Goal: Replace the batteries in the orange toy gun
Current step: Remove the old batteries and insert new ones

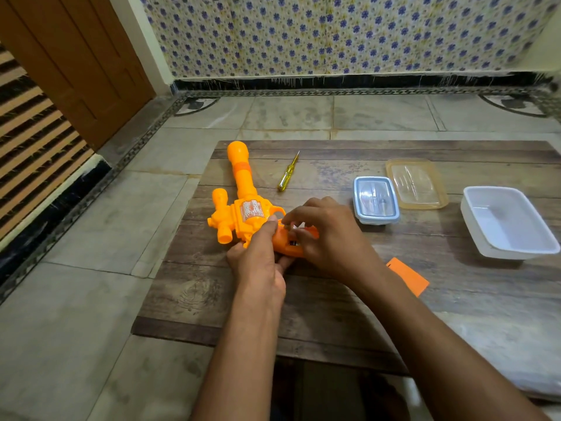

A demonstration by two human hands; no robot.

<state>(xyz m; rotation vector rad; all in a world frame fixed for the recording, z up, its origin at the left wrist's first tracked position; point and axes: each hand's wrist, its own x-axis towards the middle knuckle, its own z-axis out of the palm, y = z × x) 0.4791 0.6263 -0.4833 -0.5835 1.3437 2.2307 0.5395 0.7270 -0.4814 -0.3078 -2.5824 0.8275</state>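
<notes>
A person works with both hands at the grip of an orange toy gun (239, 205) lying on a wooden board (334, 314) set on a tiled floor, the barrel pointing toward the board's far-left corner and the grip near the board's middle. The left hand (261, 259) wraps its fingers around the grip from below, thumb pressed on top, steadying the toy. The right hand (324, 232) curls its fingertips into the open battery compartment (294, 243), where something dark and a small white piece show; whether it pinches a battery cannot be told.

An orange cover plate (409, 276) lies apart toward the near-right side of the board, partly hidden by the right forearm, and a yellow-handled screwdriver (287, 173) rests untouched by the far edge beside the barrel, so the compartment appears already unscrewed and opened. By the right edge stand a small blue-rimmed lidded box (376, 198), a clear amber lid (417, 183) and an open white container (507, 223).

The swap itself looks to be in progress. Seating the cells, refitting the cover and driving the screw seem left to do.
</notes>
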